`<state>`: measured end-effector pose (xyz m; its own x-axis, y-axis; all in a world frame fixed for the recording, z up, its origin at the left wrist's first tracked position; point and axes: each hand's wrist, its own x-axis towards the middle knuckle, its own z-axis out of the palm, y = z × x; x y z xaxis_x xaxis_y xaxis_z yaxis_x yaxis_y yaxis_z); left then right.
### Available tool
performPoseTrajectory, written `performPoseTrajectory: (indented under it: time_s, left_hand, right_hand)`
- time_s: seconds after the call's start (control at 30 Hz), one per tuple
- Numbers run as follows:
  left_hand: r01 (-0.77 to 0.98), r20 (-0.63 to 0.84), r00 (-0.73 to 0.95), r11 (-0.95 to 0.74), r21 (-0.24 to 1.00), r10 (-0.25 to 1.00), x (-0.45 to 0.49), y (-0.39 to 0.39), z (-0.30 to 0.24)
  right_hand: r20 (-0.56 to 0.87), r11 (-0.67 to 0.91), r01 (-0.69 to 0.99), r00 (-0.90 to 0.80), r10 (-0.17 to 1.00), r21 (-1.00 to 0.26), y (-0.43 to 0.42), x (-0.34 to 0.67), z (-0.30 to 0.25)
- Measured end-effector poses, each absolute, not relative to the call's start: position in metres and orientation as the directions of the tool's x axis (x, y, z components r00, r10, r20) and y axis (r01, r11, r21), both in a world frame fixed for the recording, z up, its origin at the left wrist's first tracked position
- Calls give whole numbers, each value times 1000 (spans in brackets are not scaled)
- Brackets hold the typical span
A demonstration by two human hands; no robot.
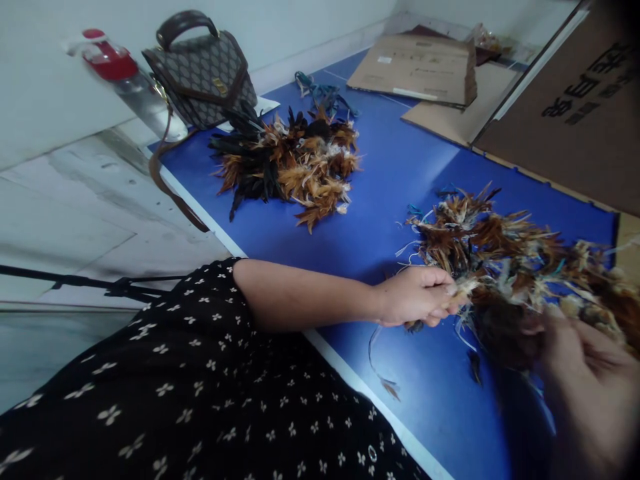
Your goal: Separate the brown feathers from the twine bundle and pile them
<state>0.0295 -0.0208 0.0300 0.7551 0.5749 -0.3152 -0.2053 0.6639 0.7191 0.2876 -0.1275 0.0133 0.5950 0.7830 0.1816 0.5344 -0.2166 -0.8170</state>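
Near the table's front edge, my left hand [423, 297] is closed in a pinch round the base of a small bunch of feathers [467, 288], pale and fluffy at its end. On the right, my right hand [585, 367] is blurred, its fingers closed at the edge of a dark brown clump of feathers [505, 333]. Behind both hands spreads a loose heap of brown feathers [520, 237], with white strings and blue-green bits among them. A thin string with a feather tip [387, 387] trails on the table below my left hand.
A second heap of black and brown feathers [300, 160] lies on the blue table [390, 173], with teal cords [325, 97] behind it. A patterned handbag [205, 77] and a red-capped bottle [135, 87] stand at the far left. Flattened cardboard [415, 67] and a large carton [575, 113] occupy the back right.
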Motion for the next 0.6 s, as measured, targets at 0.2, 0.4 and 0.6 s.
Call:
performPoseTrajectory:
  time_s: [0.2, 0.4, 0.6]
  left_hand:
    - [-118, -267, 805, 583, 804, 530, 28, -27, 28]
    - [-4, -247, 841, 462, 887, 482, 27, -30, 20]
    - [78, -166, 846, 191, 979, 507, 28, -23, 16]
  right_hand:
    - [218, -16, 537, 370, 903, -844, -125, 237, 23]
    - [401, 193, 621, 214, 891, -760, -126, 236, 19]
    - [336, 178, 679, 108, 936, -712, -131, 243, 24]
